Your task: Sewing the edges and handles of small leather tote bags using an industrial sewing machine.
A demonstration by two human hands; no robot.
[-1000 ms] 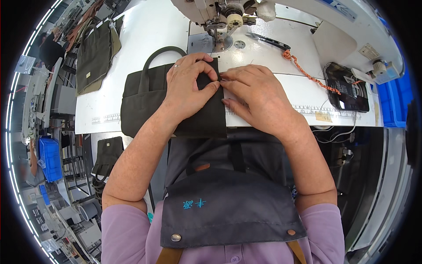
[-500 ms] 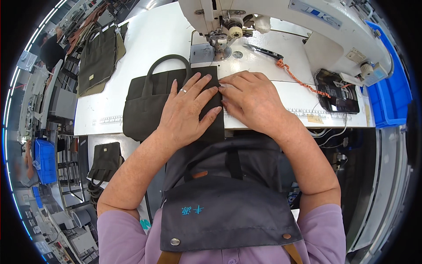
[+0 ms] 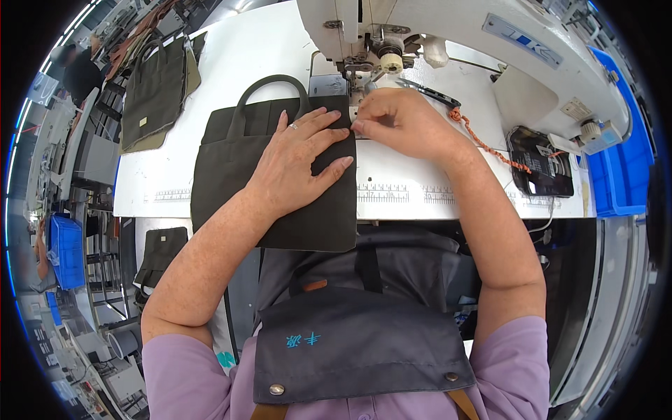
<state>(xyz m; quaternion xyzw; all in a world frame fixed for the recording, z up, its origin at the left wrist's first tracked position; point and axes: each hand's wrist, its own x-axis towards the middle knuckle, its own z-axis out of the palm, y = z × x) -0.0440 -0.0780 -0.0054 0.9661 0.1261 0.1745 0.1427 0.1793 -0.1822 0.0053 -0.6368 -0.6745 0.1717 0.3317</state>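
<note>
A dark olive bag panel with a looped handle lies on the white sewing table, its far right corner beside the sewing machine's needle area. Flat on the panel's right half rests my left hand, fingers spread and a ring on one of them. My right hand is at the panel's right edge, close in front of the machine's presser area. Its thumb and forefinger are pinched together there; whether they grip the panel's edge or something small is hidden.
Black thread snips with an orange braided cord lie right of the needle, near a black phone-like device. More olive bag pieces lie at the far left. A blue bin stands at the right.
The bag panel has shifted on the table, and more of its near part shows. My right hand has risen toward the needle, its fingers going from lying along the edge to a pinch.
</note>
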